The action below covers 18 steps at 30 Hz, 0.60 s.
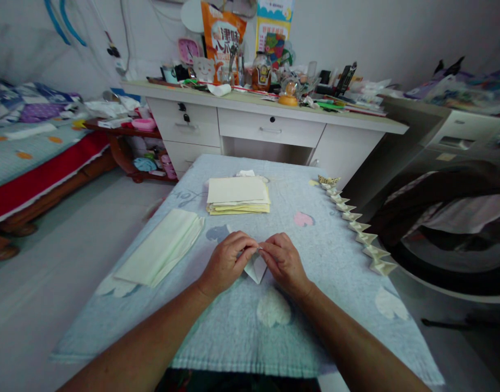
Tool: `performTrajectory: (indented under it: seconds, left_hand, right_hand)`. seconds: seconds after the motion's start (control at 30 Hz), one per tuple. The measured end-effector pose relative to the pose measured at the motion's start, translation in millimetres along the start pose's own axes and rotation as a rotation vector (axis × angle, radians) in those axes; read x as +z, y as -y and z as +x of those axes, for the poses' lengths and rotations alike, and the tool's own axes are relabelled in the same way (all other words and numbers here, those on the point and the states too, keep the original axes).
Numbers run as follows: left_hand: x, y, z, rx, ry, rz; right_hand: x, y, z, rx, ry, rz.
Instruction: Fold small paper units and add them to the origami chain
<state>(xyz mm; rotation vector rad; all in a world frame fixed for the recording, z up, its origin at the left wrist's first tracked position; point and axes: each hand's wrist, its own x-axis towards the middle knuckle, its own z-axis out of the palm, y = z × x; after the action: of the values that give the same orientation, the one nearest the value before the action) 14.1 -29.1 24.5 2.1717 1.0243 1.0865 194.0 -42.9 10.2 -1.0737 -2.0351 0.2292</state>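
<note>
A pale blue cloth-covered table (315, 337) bears a pale green paper sheaf (160, 247) at left, a cream-and-yellow paper stack (237, 190) farther back and a row of folded paper pieces (366, 238) along the right edge. At centre, near each other, the left hand (229, 258) and right hand (286, 262) have 2 thumbs and forefingers clamped on a small folded white paper (256, 270).

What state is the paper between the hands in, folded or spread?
Folded: the white paper tapers to a point below the left hand and right hand, which hide the rest.
</note>
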Motion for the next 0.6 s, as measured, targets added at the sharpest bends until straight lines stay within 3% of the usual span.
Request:
performTrajectory:
  seconds: [0.4,0.6]
  left_hand:
    - [1.4,-0.9,-2.8,-0.045,-0.056,-0.018]
    - [0.8,-5.1,-0.3,-0.018,-0.002,-0.048]
  right_hand:
    - [-6.1,5.4,1.5,0.007,-0.01,0.011]
    - [-8.4,8.2,2.5,0.023,-0.031,0.039]
